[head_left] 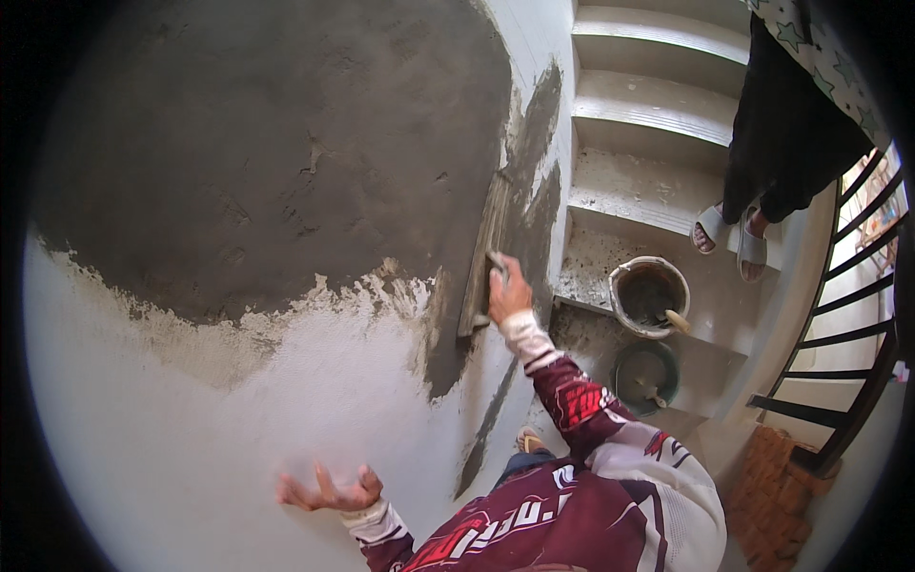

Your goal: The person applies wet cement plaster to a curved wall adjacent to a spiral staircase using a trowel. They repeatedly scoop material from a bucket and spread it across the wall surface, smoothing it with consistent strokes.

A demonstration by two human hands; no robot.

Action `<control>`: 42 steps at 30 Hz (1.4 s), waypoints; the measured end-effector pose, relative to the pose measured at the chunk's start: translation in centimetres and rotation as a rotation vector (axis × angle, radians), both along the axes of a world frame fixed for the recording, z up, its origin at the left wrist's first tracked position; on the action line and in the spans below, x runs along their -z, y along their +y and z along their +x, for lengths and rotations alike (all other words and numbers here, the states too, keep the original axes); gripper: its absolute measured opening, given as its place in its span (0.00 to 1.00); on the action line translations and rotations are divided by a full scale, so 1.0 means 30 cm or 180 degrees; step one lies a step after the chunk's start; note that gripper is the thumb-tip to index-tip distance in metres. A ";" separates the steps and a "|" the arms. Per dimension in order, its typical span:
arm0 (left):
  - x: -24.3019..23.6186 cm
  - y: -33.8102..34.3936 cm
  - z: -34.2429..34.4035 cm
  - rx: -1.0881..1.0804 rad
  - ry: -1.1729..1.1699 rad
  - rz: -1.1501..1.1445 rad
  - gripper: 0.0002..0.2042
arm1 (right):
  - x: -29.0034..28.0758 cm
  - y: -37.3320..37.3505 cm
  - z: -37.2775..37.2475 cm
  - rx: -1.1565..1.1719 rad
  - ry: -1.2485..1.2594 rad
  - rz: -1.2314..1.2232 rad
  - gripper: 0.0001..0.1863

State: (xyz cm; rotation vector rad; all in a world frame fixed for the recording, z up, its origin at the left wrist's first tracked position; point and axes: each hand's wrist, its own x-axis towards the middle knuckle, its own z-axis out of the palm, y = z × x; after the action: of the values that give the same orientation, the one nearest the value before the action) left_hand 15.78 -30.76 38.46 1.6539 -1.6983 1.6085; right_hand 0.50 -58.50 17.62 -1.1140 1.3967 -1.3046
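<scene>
My right hand (511, 289) is closed around the handle of a long plastering float (485, 253). The float's long face lies against the wall, along the right margin of a broad patch of wet grey plaster (315, 143). Below that patch, white wall (181, 419) shows, with a ragged plaster edge between the two. My left hand (330, 488) is held off to the lower left in front of the white wall, fingers spread and nothing in it. A grey smear (541, 124) runs up the wall to the right of the float.
Stairs (658, 95) climb at the right, spattered with plaster. A white bucket (618, 286) of grey mix with a tool handle stands on a step, and a dark green bucket (618, 377) sits just below. Another person (796, 124) in sandals stands on the stairs beside a black railing (843, 334).
</scene>
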 end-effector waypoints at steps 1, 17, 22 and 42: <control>-0.009 0.021 0.004 -0.0012 0.0049 -0.0130 0.27 | -0.001 -0.082 -0.032 0.0170 -0.0021 -0.0302 0.16; -0.029 0.056 0.015 -0.1404 -0.0541 -0.0593 0.31 | 0.035 -0.001 0.050 0.0196 0.0077 -0.1267 0.21; -0.042 0.071 0.037 -0.1399 -0.0476 -0.0557 0.30 | 0.025 -0.129 -0.051 0.0221 0.0040 -0.0554 0.21; -0.073 0.049 -0.014 -0.1486 -0.0694 -0.0499 0.30 | 0.054 -0.020 0.001 -0.0139 0.0062 -0.0635 0.20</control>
State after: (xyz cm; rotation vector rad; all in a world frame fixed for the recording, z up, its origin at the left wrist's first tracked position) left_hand 15.35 -29.29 40.64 1.9529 -1.2869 2.1396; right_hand 0.55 -59.11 16.01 -1.2859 1.2696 -1.4284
